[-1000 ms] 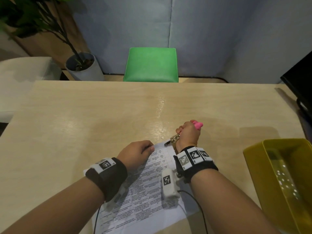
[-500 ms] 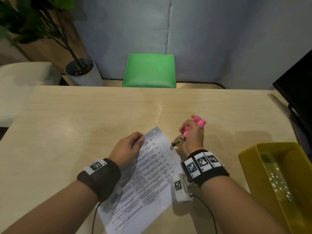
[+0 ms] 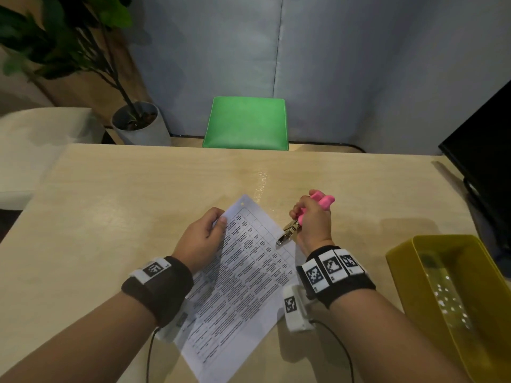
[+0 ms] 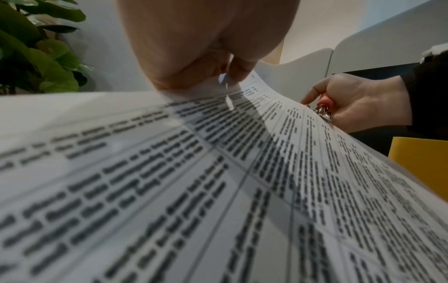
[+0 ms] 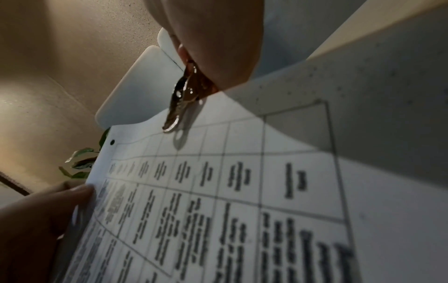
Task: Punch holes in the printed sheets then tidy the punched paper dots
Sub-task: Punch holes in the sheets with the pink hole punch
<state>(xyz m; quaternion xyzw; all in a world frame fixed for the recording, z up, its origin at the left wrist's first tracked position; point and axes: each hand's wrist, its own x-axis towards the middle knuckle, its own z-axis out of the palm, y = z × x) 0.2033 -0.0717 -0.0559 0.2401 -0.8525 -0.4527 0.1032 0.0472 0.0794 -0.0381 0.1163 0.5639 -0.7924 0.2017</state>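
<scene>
At the far left a leafy plant [image 3: 63, 37] is standing in a round grey pot [image 3: 141, 125] beyond the table's back corner, beside a pale cushioned seat [image 3: 41, 139]. The table [image 3: 110, 203] is lying under my arms, a smooth light wood top with a faint grain and a glossy patch near its middle; bare wood is stretching wide to the left of my hands and all the way to the straight far edge.

My left hand [image 3: 200, 239] is pinching the left edge of the printed sheet [image 3: 243, 277], thumb on top and fingers curled beneath, so the thin white paper is lifting and bowing off the table. The sheet is lying slantwise between my wrists, covered with a ruled grid of small black text, and one round hole [image 3: 242, 203] is showing in its far corner.

Behind the table a square green padded seat [image 3: 246, 123] is sitting against a grey fabric partition.

My right hand [image 3: 313, 222] is gripping the hole punch [image 3: 300, 219], fingers wrapped round its soft pink handles, and the shiny metal nose is pointing down at the sheet's right edge; I cannot tell whether it is touching the paper.

At the right a deep yellow plastic bin [image 3: 403, 261] with rounded corners is standing near the table's edge, with small white paper dots [image 3: 448, 302] scattered on its floor. A flat black screen [image 3: 481, 150] is rising behind it.
</scene>
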